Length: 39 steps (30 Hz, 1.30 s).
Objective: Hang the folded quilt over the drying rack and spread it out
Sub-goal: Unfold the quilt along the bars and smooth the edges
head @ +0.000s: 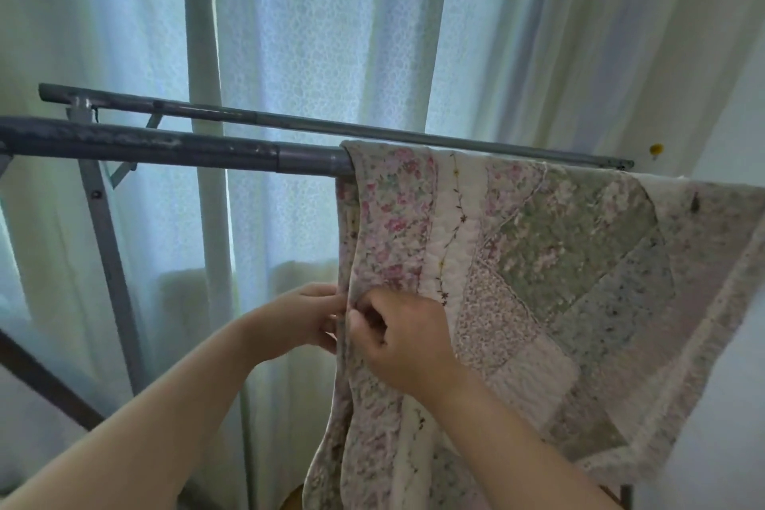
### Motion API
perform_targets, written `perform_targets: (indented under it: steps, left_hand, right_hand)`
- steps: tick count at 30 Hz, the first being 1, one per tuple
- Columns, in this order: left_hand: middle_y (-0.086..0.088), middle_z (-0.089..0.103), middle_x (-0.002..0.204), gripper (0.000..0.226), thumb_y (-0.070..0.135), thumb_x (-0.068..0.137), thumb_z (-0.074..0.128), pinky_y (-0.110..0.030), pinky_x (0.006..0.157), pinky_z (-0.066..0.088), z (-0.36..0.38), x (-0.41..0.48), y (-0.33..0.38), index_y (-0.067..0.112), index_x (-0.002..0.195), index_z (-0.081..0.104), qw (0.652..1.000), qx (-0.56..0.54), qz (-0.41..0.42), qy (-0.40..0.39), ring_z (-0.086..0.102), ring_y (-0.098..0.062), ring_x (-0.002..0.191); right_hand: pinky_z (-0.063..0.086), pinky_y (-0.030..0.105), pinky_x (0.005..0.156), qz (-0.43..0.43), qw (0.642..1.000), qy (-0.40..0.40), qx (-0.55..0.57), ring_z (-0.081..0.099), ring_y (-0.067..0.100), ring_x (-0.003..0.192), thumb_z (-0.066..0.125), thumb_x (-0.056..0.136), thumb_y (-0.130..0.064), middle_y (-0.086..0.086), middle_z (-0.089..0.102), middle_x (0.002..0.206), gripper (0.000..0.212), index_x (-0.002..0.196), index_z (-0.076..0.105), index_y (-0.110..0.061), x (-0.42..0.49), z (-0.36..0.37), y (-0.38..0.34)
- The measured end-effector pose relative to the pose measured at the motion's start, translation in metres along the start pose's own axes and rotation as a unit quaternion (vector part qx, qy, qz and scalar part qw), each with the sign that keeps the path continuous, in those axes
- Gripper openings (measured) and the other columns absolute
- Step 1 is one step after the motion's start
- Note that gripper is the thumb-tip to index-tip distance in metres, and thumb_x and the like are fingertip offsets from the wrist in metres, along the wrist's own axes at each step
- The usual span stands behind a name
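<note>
A floral patchwork quilt (pixel 538 261) hangs over the right half of the grey drying rack's near bar (pixel 165 147), still doubled in layers along its left edge. My left hand (pixel 302 319) pinches that left edge from the outside, about halfway down. My right hand (pixel 401 340) grips the same edge from the front, fingers curled into the fold between layers. The two hands sit close together, nearly touching. The quilt's lower end drops out of view at the bottom.
A second, thinner rack bar (pixel 331 124) runs behind the first. The rack's grey upright leg (pixel 107 244) stands at the left. White curtains (pixel 310 33) hang right behind the rack. The left half of the near bar is bare.
</note>
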<state>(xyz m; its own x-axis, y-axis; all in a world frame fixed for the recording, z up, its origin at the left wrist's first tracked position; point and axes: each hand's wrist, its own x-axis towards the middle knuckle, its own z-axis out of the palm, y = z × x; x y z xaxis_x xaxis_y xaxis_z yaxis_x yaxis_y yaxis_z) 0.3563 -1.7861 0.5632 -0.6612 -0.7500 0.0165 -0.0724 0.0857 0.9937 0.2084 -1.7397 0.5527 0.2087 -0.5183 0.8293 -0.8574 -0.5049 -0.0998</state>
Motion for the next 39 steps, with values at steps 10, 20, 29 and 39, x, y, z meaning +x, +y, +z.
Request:
perform_targets:
  steps: [10,20,29,39]
  left_hand:
    - [-0.004,0.069,0.077,0.026,0.025,0.093,0.052,-0.025,0.055,0.057,-0.003,0.006,0.048,0.007,0.092,0.069,0.967,0.068,0.122,0.214,0.063,-0.010,0.052]
    - [0.002,0.069,0.067,0.023,0.016,0.088,0.059,-0.022,0.059,0.054,-0.002,0.003,0.031,0.019,0.072,0.074,0.980,0.090,0.098,0.146,0.063,-0.009,0.060]
    - [-0.012,0.069,0.091,0.031,0.029,0.080,0.065,-0.034,0.075,0.055,-0.013,0.003,0.015,0.005,0.100,0.072,0.985,0.079,0.053,0.143,0.063,-0.022,0.080]
    - [0.010,0.068,0.059,0.049,0.012,0.094,0.051,-0.027,0.067,0.050,-0.011,-0.001,-0.005,0.032,0.055,0.073,0.970,0.191,-0.061,0.138,0.061,-0.002,0.056]
  right_hand:
    - [0.027,0.013,0.034,0.044,0.996,-0.044,-0.065,0.039,0.016,0.024,0.046,0.069,-0.033,-0.002,0.044,0.033,0.031,0.043,0.046,-0.016,-0.012,0.016,0.005]
    - [0.024,0.014,0.036,0.005,1.000,-0.013,0.000,0.035,0.014,0.027,0.046,0.069,-0.028,-0.003,0.044,0.035,0.025,0.048,0.051,-0.015,0.005,0.013,-0.014]
    - [0.029,0.013,0.032,0.053,0.995,-0.053,-0.072,0.038,0.012,0.023,0.047,0.074,-0.044,-0.005,0.045,0.031,0.044,0.039,0.051,-0.018,-0.013,0.032,0.000]
    - [0.017,0.014,0.038,0.002,0.994,-0.102,0.045,0.026,0.010,0.030,0.046,0.070,-0.029,-0.003,0.042,0.033,0.031,0.042,0.050,-0.015,-0.013,0.028,-0.005]
